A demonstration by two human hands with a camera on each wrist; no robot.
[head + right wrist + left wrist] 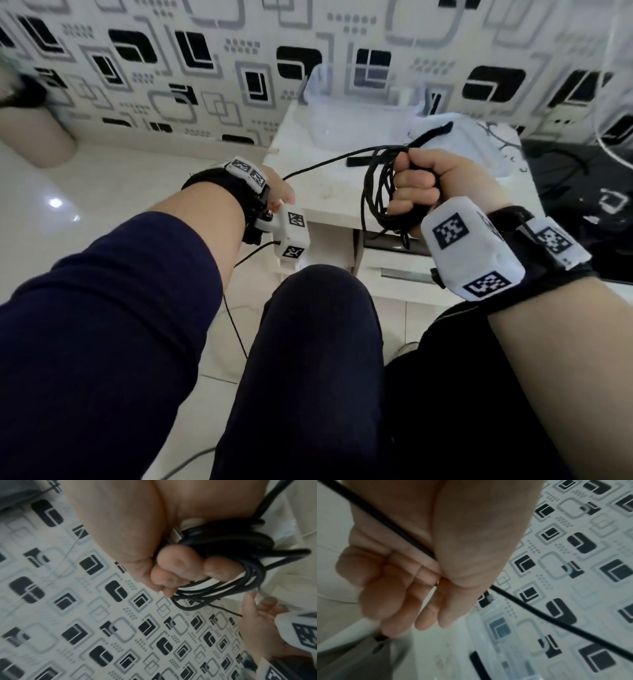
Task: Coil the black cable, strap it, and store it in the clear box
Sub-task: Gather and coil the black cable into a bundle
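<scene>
My right hand [416,181] grips a coil of black cable [375,195] in a fist above the front of the white table [308,150]. In the right wrist view the coil [240,540] shows several loops wrapped by the fingers [180,566]. A black strap [433,133] sticks up out of the fist. The loose run of cable [329,161] stretches left to my left hand [281,192], where the thumb pins the cable [556,620] against the fingers [412,588]. From there it drops to the floor. The clear box [359,102] stands at the table's back by the wall.
A short black piece [356,160] lies on the table in front of the box. A pale plastic lid-like sheet [479,144] lies at the table's right, beside a dark surface [582,178]. My knees [318,325] are under the table's front edge.
</scene>
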